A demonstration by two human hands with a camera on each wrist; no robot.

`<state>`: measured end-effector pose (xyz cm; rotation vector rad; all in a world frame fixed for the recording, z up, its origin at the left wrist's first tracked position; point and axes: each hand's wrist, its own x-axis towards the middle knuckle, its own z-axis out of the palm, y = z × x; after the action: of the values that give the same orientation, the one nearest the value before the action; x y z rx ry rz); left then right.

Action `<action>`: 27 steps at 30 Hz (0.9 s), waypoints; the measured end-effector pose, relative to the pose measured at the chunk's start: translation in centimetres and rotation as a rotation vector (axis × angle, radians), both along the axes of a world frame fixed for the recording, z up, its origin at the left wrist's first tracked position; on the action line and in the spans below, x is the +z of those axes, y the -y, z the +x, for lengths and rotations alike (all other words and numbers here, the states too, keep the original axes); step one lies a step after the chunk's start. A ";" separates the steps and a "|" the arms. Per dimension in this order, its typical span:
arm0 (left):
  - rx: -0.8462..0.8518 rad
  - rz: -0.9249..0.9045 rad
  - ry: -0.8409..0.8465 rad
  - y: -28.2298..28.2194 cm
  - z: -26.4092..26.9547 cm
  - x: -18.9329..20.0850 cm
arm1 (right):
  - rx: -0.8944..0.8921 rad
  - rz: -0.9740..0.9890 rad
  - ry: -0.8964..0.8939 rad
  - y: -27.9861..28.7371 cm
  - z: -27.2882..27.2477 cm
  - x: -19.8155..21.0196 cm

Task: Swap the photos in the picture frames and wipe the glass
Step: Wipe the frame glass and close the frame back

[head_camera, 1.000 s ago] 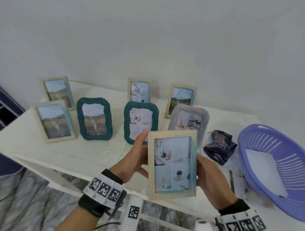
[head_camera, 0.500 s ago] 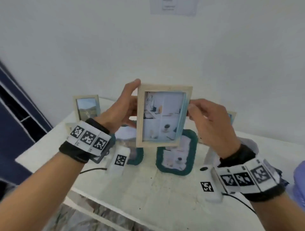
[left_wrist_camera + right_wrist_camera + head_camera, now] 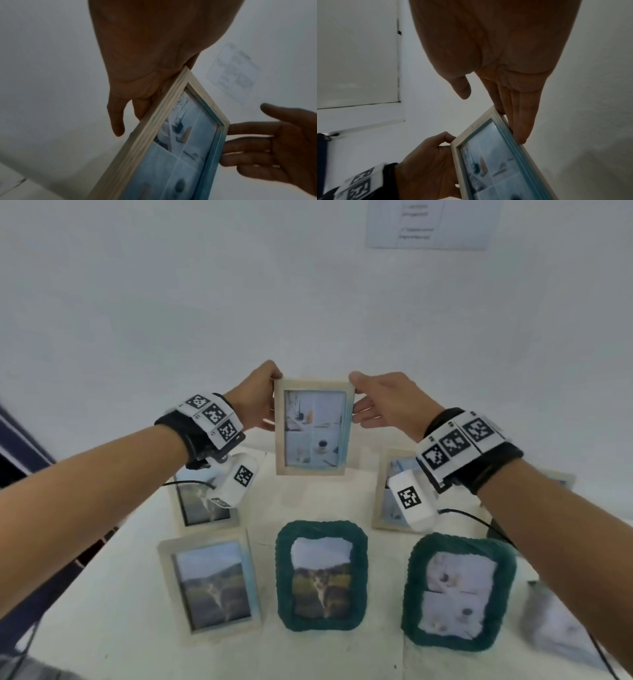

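A light wooden frame (image 3: 313,426) with a pale interior photo stands upright at the back of the white table (image 3: 130,635), between my two hands. My left hand (image 3: 257,402) grips its left edge, thumb at the top corner and fingers curled behind it (image 3: 428,162). The straight fingers of my right hand (image 3: 387,402) press on the bluish right edge (image 3: 518,121), with the thumb held apart. Both wrist views show the frame (image 3: 171,155) tilted against the wall. I cannot tell whether its lower edge touches the table.
In front stand a wooden frame with a landscape (image 3: 210,583), a teal frame with a landscape (image 3: 322,575) and a teal frame with interior photos (image 3: 459,594). Two wooden frames (image 3: 202,505) (image 3: 390,494) stand behind, partly hidden by my wrists. A blurred white frame (image 3: 555,621) is at the right.
Both hands have carried the wooden frame from close to me out over the front row to the back of the table. The basket and cloth have left the view.
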<state>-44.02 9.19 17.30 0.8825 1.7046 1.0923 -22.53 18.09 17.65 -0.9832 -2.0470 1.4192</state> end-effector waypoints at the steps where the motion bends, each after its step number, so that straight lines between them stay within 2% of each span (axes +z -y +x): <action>1: -0.018 -0.034 0.002 -0.7 -0.6 -1.0 | 0.002 -0.042 0.042 -0.6 -0.6 -0.3; 3: -0.058 -0.102 0.025 -1.8 -1.7 -2.9 | 0.019 -0.082 0.134 -1.5 -1.7 -1.0; 7: -0.078 -0.197 0.070 -3.7 -3.4 -6.2 | 0.071 -0.018 0.330 -2.4 -3.8 -2.7; 12: -0.138 -0.272 0.096 -4.4 -4.3 -9.3 | 0.150 -0.037 0.526 -3.1 -5.8 -4.6; 17: -0.139 -0.299 0.142 -3.9 -4.8 -12.2 | 0.203 -0.087 0.610 -3.2 -7.0 -6.4; 22: -0.121 -0.303 0.188 -3.2 -5.1 -13.5 | 0.240 -0.094 0.636 -3.0 -7.1 -7.2; 27: -0.071 -0.296 0.110 -3.6 -5.4 -13.3 | 0.239 -0.070 0.647 -3.0 -6.8 -7.2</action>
<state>-49.43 12.76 4.02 0.6773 1.6764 0.8001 -29.37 21.07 10.47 -1.4045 -2.6614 1.4172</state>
